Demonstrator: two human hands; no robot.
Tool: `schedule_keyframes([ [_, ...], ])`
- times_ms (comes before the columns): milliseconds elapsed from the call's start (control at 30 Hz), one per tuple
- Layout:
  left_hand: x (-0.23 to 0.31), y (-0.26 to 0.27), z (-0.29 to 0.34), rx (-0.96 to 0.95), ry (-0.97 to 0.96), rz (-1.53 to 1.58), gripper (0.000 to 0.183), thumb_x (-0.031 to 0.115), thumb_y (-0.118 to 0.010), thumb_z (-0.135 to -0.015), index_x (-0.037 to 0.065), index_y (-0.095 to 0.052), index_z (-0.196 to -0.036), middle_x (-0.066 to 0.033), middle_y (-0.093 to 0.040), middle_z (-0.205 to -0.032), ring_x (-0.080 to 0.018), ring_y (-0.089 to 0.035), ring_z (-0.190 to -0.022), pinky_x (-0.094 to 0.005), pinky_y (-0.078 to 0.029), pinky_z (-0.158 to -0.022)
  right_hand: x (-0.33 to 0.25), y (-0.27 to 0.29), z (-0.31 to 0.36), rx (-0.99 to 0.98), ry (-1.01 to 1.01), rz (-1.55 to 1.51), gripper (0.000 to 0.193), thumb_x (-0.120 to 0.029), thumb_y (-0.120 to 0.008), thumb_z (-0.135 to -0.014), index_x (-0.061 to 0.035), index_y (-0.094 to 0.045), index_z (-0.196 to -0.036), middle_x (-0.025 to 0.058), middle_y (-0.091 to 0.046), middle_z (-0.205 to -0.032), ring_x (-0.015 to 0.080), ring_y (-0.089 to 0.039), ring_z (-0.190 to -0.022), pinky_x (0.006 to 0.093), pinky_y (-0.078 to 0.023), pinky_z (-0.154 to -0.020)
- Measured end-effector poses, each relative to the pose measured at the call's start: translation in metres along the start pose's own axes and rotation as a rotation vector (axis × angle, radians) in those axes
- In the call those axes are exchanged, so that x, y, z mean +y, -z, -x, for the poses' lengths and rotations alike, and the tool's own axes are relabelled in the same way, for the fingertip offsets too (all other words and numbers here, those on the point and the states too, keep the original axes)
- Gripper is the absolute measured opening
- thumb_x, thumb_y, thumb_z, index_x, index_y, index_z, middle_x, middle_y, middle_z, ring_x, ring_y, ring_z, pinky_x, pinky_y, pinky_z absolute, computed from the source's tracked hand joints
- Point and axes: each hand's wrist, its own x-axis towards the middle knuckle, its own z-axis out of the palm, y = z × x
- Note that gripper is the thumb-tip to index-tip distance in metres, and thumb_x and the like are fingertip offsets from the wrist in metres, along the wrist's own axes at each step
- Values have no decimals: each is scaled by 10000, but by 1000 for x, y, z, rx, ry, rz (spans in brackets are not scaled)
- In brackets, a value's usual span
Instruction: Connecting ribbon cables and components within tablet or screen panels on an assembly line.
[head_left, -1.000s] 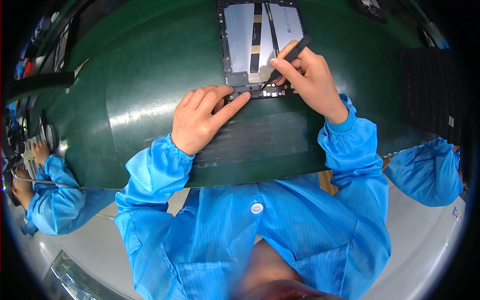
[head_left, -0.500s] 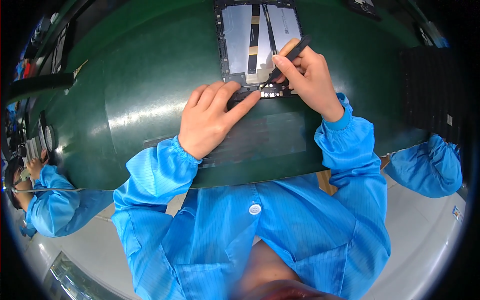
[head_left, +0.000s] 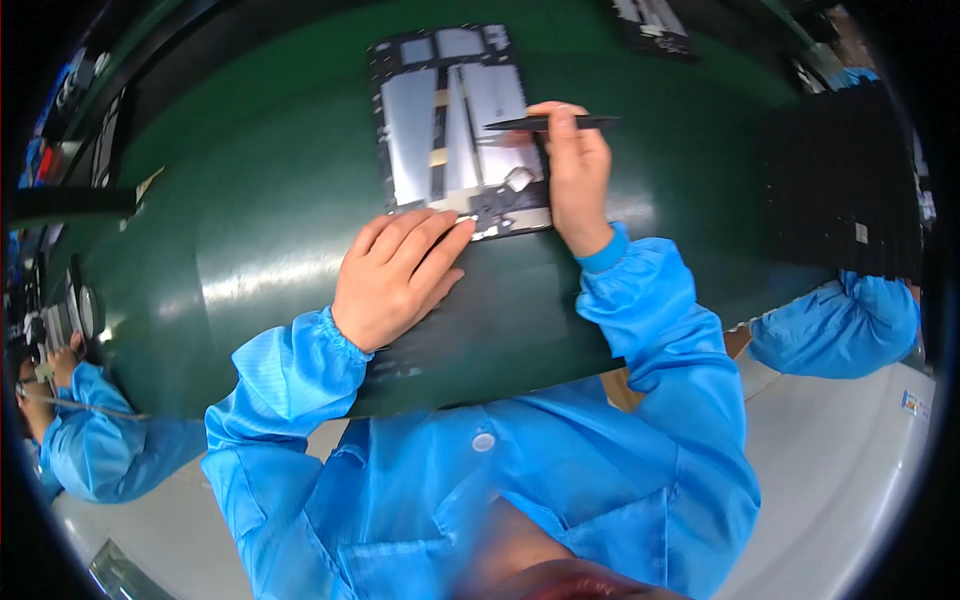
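An opened tablet [head_left: 410,130] lies on the green mat, its silvery inside facing up. A black flex cable [head_left: 438,130] with gold patches runs down its middle, beside a thin dark strip [head_left: 467,120]. My left hand [head_left: 390,285] rests at the tablet's near edge, fingers stretched out and touching its left part, thumb apart on the mat. Over the tablet's right side, my right hand [head_left: 575,175] grips black tweezers [head_left: 540,123] held level, tips pointing left above the silvery surface. A small pale round spot [head_left: 518,180] shows below the tweezers.
Another opened device [head_left: 655,25] lies at the far right. A black ribbed panel [head_left: 835,180] stands at the right side. Blue sleeves of co-workers [head_left: 835,325] show at both sides, with a co-worker's hand [head_left: 65,360] at the left. A dark bar [head_left: 75,203] juts in from the left.
My right hand has lifted the tweezers away from the near-edge parts and turned them level. The view has shifted, so more of the tablet's far end shows. My left hand stays at the near edge.
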Motion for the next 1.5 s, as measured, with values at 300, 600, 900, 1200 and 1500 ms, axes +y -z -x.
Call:
schedule_keyframes([
  [300,-109,-31,-74,130,132,-296,463,157,-784,-798,100,-677,-1245,-63,-655,-1123,-276,-626,-1006,-393,-498,-838,-3,76,-71,275,190,209,338,-274,-422,-1105,-28,-552,-1296,114,-740,-835,174,-714,-784,293,-562,-742],
  [600,-187,-44,-100,259,124,-543,574,-36,-588,-778,60,-578,-1344,-153,-601,-1315,-342,-585,-1192,-449,-462,-1017,17,189,-129,649,208,763,343,-124,-545,-1015,-43,-483,-1343,178,-703,-1221,300,-678,-1117,376,-509,-963],
  [900,-80,-177,-205,154,129,-64,666,25,-555,-848,82,-430,-1499,-152,-587,-1362,-316,-544,-1260,-446,-416,-1082,27,151,-182,749,10,1013,454,-173,-550,-964,-51,-423,-1382,266,-691,-1125,464,-649,-1041,532,-486,-909],
  [1200,-74,-179,-214,351,575,728,614,169,-515,-959,29,-347,-1533,-188,-676,-1179,-282,-694,-1028,-394,-535,-924,29,154,-161,723,257,568,239,-155,-635,-943,-62,-604,-1161,105,-763,-843,254,-722,-817,398,-546,-797],
  [1500,-59,-94,-111,-64,746,778,564,440,-450,-1063,94,-474,-1508,-34,-638,-1154,-110,-538,-838,-267,-481,-701,-13,119,-36,204,92,524,505,-307,-799,-830,-50,-580,-1205,137,-712,-1037,263,-699,-843,364,-558,-768],
])
